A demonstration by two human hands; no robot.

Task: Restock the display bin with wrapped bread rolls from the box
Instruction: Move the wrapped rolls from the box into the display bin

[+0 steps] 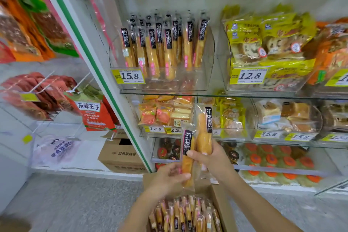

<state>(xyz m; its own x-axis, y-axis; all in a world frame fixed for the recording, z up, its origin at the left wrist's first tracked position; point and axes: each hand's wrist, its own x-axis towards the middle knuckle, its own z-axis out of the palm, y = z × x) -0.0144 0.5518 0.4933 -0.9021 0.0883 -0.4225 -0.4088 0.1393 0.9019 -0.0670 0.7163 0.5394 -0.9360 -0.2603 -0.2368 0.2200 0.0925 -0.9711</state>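
head view: the left hand (165, 177) pinches one wrapped roll (187, 156) near its lower end. the right hand (211, 158) is curled round a second roll (204, 137). both stand side by side above the box (220, 205), well below the clear bin (207, 73). i'd worry the slick film slips from so light a pinch on the lift. the bin holds standing rolls (160, 47); the box is packed with spare rolls (184, 214).

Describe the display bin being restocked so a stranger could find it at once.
Start at the glass shelf at mid-height. The display bin is the clear one at its left end, beside the green-edged post. It alone holds upright rolls with black labels and a 15.8 tag; the next bin holds yellow bags.
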